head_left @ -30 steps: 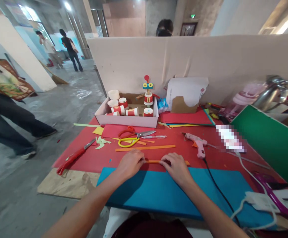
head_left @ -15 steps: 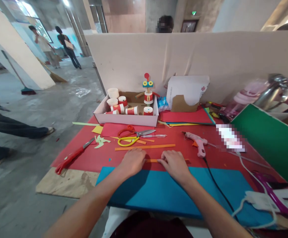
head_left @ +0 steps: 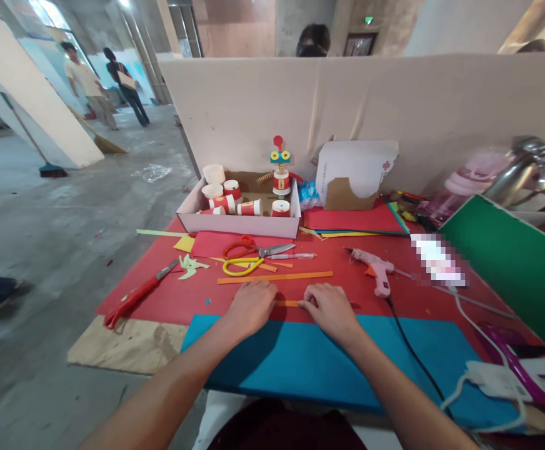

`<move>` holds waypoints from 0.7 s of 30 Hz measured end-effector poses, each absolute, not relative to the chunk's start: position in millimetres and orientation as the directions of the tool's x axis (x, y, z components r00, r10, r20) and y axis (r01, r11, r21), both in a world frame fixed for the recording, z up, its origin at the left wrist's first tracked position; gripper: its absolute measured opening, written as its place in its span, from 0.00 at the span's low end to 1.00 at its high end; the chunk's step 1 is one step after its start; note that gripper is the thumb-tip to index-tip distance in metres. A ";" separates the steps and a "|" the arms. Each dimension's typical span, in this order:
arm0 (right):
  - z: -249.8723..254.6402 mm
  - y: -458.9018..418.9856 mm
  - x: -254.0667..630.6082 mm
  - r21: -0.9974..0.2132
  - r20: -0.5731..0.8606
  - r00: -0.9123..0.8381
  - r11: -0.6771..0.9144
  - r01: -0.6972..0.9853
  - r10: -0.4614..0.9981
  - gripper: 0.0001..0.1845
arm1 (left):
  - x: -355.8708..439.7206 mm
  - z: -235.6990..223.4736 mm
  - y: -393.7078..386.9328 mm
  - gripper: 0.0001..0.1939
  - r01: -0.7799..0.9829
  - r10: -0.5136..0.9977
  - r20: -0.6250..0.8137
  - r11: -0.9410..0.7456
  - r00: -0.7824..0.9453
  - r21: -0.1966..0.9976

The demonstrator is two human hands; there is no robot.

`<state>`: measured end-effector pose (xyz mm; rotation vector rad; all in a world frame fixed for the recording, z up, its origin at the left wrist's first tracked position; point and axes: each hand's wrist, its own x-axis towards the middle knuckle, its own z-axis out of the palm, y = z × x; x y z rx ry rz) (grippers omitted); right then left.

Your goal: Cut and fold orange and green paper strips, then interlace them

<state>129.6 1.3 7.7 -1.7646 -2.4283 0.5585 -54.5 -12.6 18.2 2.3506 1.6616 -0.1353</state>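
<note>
Between my hands a short stretch of an orange paper strip (head_left: 288, 304) shows, lying low over the red table surface. My left hand (head_left: 255, 304) is closed on its left part, fingers curled down. The right part is pinched by my right hand (head_left: 327, 307), thumb against fingers. Both hands hide the strip's ends. Just beyond lies a second orange paper strip (head_left: 275, 277), flat and loose. Farther off are scissors (head_left: 249, 256) with red and yellow handles and a pen (head_left: 294, 256). A pink glue gun (head_left: 374, 270) rests to the right of my right hand.
A blue board (head_left: 300, 362) lies under my forearms. At left are a red-handled cutter (head_left: 136, 297) and pale green paper scraps (head_left: 191, 267). Behind stand a box (head_left: 239, 224) of paper cups and a cup figure (head_left: 280, 182). A green panel (head_left: 511, 269) and cables border the right.
My hands stay almost in place on the strip; its right end beyond my right hand no longer shows. At left, a passer-by's legs have moved mostly out of view.
</note>
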 end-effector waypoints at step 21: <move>15.7 4.5 127.4 -0.251 -0.219 -0.346 0.290 0.924 0.912 0.05 | -25.3 4.8 -32.4 0.13 0.775 0.840 0.080 -0.528 0.536 0.346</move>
